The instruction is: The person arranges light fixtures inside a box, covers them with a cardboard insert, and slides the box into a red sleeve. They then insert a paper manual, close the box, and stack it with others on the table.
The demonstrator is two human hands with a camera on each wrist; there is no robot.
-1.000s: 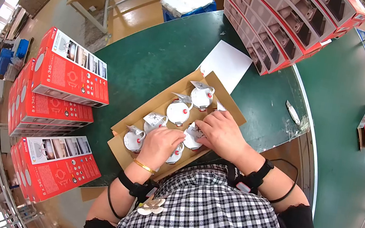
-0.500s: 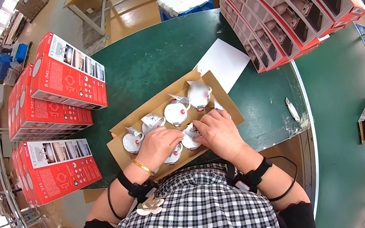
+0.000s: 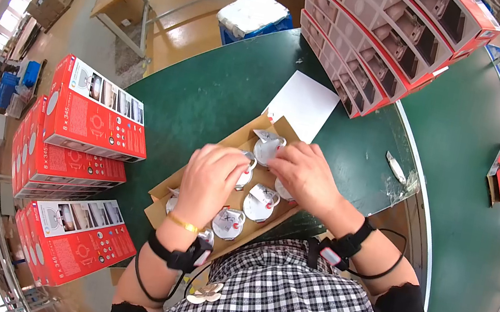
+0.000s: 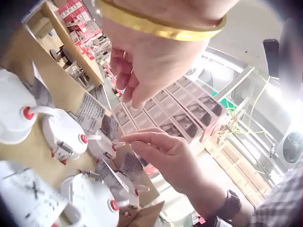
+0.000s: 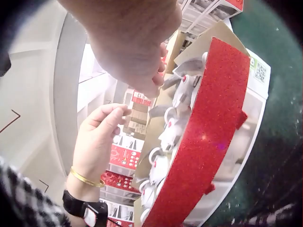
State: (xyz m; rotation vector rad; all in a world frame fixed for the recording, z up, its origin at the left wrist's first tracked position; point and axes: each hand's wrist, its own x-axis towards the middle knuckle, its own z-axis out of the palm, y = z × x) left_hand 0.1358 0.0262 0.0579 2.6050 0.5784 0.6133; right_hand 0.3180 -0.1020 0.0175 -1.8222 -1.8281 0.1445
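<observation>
An open carton, brown inside and red and white outside, lies in front of the person. Several white downlights sit in it, with spring clips, red cable grommets and folded paper tags. The left hand hovers over the carton's left half, its fingers loosely bent and nothing seen between them. Toward the back right, the right hand has its fingertips at the cable of a downlight. In the left wrist view, thumb and fingers of the right hand overlap that cable's end; I cannot tell whether they pinch it.
Red printed cartons are stacked at the left of the green table. A taller stack of cartons stands at the back right. A white sheet lies behind the open carton, and a knife-like tool to its right.
Both hands have left the front row of downlights and moved up toward the back row. Two front downlights now show uncovered, with one tag turned differently. The view has tilted slightly.
</observation>
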